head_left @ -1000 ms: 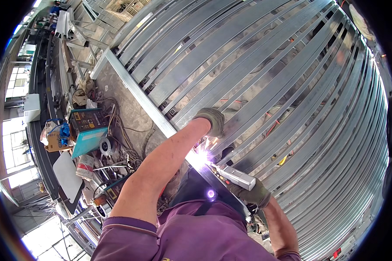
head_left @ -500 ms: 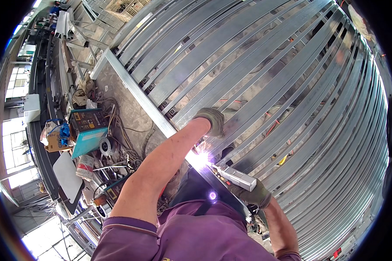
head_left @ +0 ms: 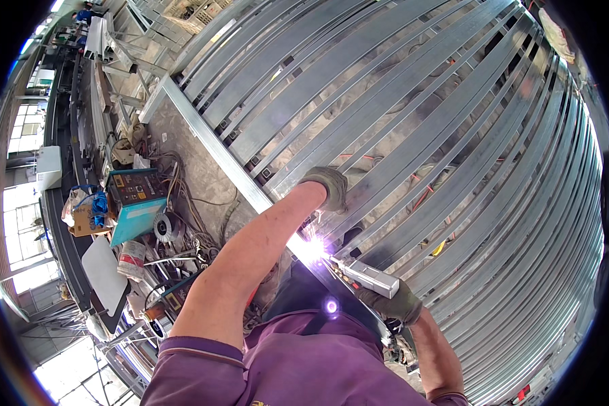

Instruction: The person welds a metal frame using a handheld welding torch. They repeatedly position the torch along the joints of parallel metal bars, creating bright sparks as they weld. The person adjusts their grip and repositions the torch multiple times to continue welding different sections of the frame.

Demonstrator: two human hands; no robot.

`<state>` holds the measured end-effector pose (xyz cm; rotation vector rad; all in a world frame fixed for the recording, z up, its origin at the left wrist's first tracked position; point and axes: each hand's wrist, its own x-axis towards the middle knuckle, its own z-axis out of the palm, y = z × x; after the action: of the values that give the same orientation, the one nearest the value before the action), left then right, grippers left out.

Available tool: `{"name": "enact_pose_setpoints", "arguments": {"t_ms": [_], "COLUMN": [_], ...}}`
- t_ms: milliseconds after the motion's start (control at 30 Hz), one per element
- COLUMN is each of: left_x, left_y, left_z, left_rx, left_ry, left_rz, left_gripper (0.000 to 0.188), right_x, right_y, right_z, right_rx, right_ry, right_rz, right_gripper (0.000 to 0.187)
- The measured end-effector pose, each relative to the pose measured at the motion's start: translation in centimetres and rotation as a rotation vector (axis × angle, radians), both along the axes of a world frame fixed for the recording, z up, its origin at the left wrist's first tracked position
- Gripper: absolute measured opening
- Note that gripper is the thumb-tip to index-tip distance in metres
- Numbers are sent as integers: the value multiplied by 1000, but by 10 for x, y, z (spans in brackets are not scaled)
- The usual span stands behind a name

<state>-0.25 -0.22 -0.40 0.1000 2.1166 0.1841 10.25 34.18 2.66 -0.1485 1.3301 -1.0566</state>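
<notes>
My left hand [head_left: 328,189], in a grey-green work glove, is closed over the near end of a steel slat [head_left: 358,159]; its fingertips are partly hidden. In my gloved right hand [head_left: 396,302] is a welding torch with a silver, box-shaped body [head_left: 371,278], slanting up to the left. At its tip burns a bright white-violet arc [head_left: 313,250] with sparks, on the steel frame rail [head_left: 223,160] just below my left forearm. Glare hides the joint itself. Many galvanized slats run from this rail toward the upper right.
Left of the frame stands a teal and black welding machine [head_left: 139,203] beside a wire spool [head_left: 166,227] and tangled cables [head_left: 199,243]. A white-and-red bucket [head_left: 131,261] is near them. Farther back are metal profiles [head_left: 98,37] and a crate [head_left: 193,13].
The arc still burns at about the same spot, its glare and sparks slightly different in shape. Both hands and the torch stay almost where they were.
</notes>
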Motion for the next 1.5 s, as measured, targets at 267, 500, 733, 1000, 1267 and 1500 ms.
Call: {"name": "enact_pose_setpoints", "arguments": {"t_ms": [267, 500, 733, 1000, 1267, 1500], "left_x": [-4, -4, -6, -10, -13, -10], "left_y": [1, 0, 1, 1, -1, -4], "left_z": [8, 1, 4, 10, 11, -10], "left_rx": [4, -7, -9, -3, 38, 45], "left_ry": [-40, -40, -49, -104, -144, -93], "left_rz": [-18, -2, -29, -14, 66, -126], "left_gripper": [58, 60, 60, 58, 51, 57], "right_x": [-2, -7, -8, 3, 15, 36], "right_y": [0, -1, 1, 10, 10, 17], "right_z": [9, 16, 21, 11, 30, 64], "right_rx": [34, 56, 51, 28, 92, 169], "right_ry": [41, -11, 48, 165, 250, 470], "right_rz": [12, 10, 41, 21, -20, -59], "right_gripper": [46, 48, 49, 48, 43, 38]}}
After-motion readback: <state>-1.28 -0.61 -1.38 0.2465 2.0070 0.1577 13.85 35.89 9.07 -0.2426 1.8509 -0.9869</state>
